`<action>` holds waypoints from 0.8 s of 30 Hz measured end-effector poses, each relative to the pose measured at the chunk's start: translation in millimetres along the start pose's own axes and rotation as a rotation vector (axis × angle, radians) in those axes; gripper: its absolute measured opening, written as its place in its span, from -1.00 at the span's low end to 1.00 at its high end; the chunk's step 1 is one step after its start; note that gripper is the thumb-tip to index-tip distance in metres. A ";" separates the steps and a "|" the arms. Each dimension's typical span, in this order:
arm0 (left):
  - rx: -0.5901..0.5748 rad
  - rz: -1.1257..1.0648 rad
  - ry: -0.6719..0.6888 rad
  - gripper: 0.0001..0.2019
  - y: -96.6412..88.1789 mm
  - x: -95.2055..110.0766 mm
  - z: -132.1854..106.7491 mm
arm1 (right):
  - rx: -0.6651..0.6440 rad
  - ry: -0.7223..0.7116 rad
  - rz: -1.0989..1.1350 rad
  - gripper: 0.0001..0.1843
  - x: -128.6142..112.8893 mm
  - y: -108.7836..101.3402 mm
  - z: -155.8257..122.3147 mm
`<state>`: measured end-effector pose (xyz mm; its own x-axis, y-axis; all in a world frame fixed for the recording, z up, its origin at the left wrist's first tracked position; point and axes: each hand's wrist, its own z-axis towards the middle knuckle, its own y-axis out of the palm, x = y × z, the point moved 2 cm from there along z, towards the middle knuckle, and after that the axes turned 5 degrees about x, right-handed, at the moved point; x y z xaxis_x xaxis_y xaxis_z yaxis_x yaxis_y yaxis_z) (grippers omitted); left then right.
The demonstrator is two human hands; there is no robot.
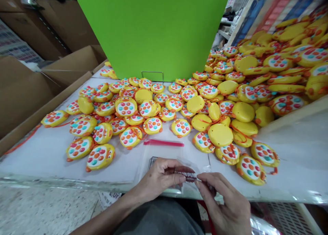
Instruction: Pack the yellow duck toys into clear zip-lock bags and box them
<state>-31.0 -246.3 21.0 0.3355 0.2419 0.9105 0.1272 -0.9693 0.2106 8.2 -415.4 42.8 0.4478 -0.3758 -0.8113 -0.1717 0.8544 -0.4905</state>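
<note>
Near the table's front edge, my left hand (160,178) is closed around a small dark maroon piece (189,176) with white lettering, perhaps a label or packet. My right hand (222,199) pinches at its right end, thumb against fingertips; what exactly sits between them is too small to make out. Clear plastic film shows around the fingers. Beneath and beyond my left hand lies a clear zip bag with a pink strip (164,143). Yellow duck-shaped toys (153,125) with white faces and coloured dots lie in front of both hands.
A large pile of the same toys (276,67) rises at the right behind a pale board (294,115). A green panel (159,29) stands at the back, with a wire stand (152,72) before it. Cardboard boxes (23,91) are at the left.
</note>
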 end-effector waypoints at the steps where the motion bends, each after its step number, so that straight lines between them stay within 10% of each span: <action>1: 0.000 0.000 0.008 -0.81 0.3 -0.4 -0.3 | -0.009 0.004 0.013 -0.88 1.2 -0.2 0.9; 24: -0.112 0.126 0.027 -0.79 11.5 -4.1 -5.3 | -0.137 0.085 0.132 -0.89 16.4 -9.0 -16.5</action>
<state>-35.9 -258.7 21.7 0.3170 0.1188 0.9410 -0.0195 -0.9911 0.1317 2.6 -435.1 28.6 0.3388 -0.2973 -0.8926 -0.3448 0.8435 -0.4119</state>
